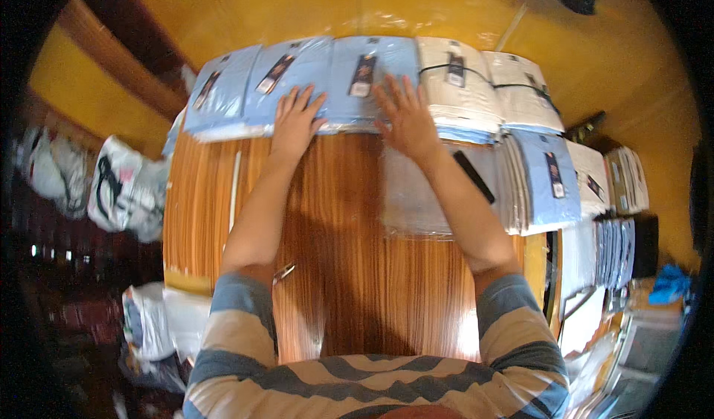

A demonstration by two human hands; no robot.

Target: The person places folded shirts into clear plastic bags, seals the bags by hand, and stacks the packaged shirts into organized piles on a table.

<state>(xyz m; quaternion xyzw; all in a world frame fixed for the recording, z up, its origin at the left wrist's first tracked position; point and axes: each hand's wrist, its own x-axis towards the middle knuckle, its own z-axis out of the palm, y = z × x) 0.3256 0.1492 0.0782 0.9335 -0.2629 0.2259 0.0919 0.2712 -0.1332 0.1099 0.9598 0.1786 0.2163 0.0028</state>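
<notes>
A row of folded garments in clear plastic, each with a dark hang tag, lies along the far edge of the wooden table (335,196). My left hand (297,121) rests with its fingers spread on the front of a light blue folded garment (297,60). Fingers also apart, my right hand (409,121) touches the right side of another blue folded garment (379,50), beside a cream folded garment (461,99). Neither hand holds anything. Under my right forearm lie clear plastic bags (416,196) and a flat black object (474,176).
A black cord (513,85) runs over the cream stacks. More garment stacks (554,170) line the right side. A thin white strip (236,184) and a small metal tool (284,272) lie near my left arm. Filled plastic bags (130,188) stand left of the table.
</notes>
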